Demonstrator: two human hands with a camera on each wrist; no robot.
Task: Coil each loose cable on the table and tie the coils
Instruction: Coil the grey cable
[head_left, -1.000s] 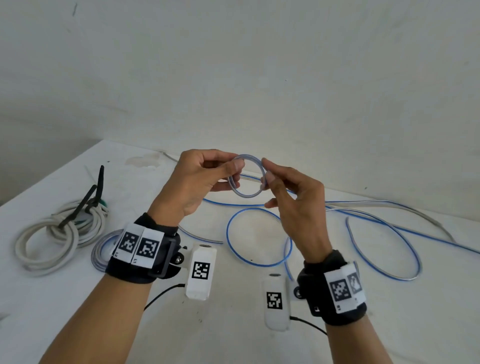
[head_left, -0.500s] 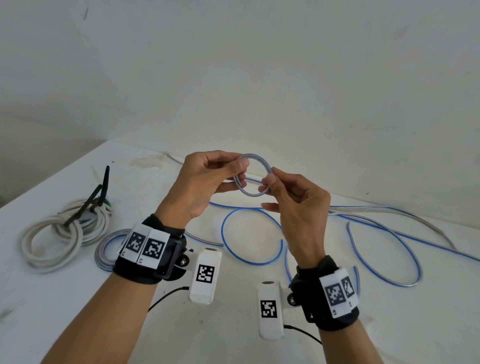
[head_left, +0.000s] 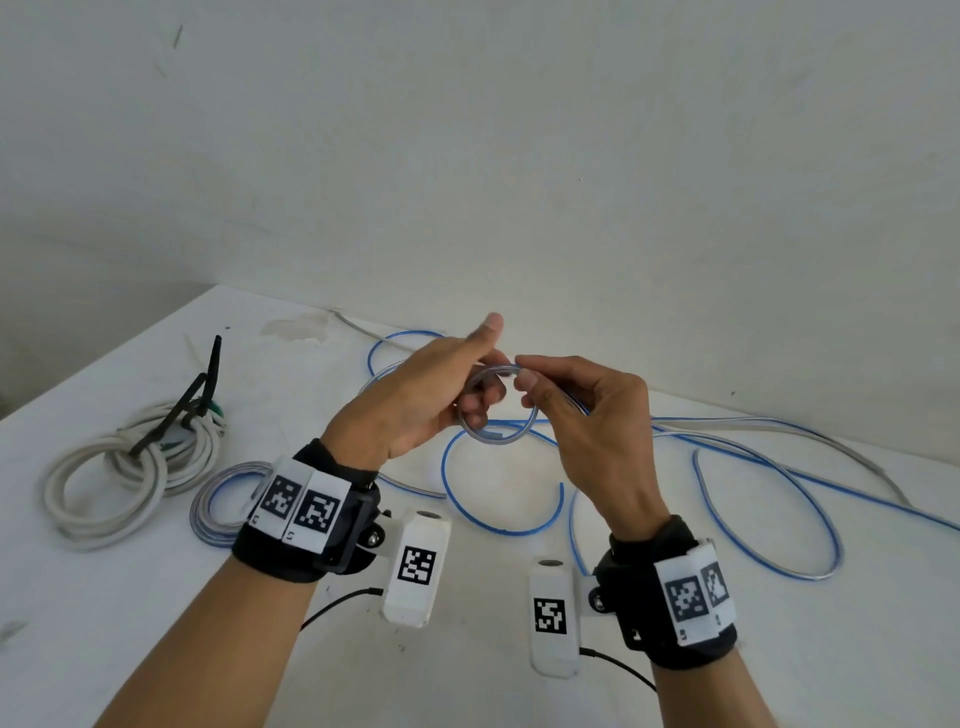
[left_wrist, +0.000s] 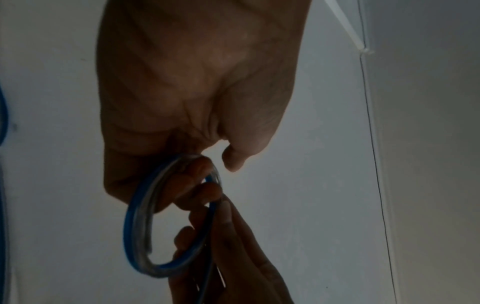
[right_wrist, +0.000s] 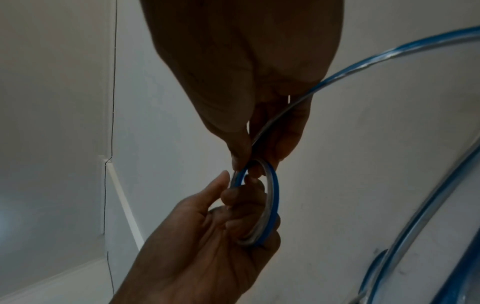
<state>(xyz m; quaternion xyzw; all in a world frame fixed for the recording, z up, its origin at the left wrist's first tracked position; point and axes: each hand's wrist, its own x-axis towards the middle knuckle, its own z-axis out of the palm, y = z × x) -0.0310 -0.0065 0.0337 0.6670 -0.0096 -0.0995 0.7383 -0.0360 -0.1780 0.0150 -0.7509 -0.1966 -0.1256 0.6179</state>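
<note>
A small coil (head_left: 497, 438) of blue-and-clear cable hangs in the air over the white table (head_left: 156, 623). My left hand (head_left: 483, 387) has its fingers curled through the coil, and its thumb sticks up free. My right hand (head_left: 530, 387) pinches the cable at the coil's top between thumb and forefinger. The rest of the loose cable (head_left: 501, 529) trails from my right hand in wide loops across the table. The left wrist view shows the coil (left_wrist: 137, 236) round my left fingers (left_wrist: 197, 170). In the right wrist view the coil (right_wrist: 273, 197) sits below my pinching fingertips (right_wrist: 242, 158).
A thick white cable coil (head_left: 114, 478) bound with a black tie lies at the table's left. A smaller blue-and-clear coil (head_left: 215, 512) lies beside it, partly behind my left wrist. More loose loops (head_left: 779, 519) spread to the right. The wall stands close behind.
Both hands have come lower with the coil. My left thumb has lifted off the coil and now points up, and the left fingers have gone through the loop.
</note>
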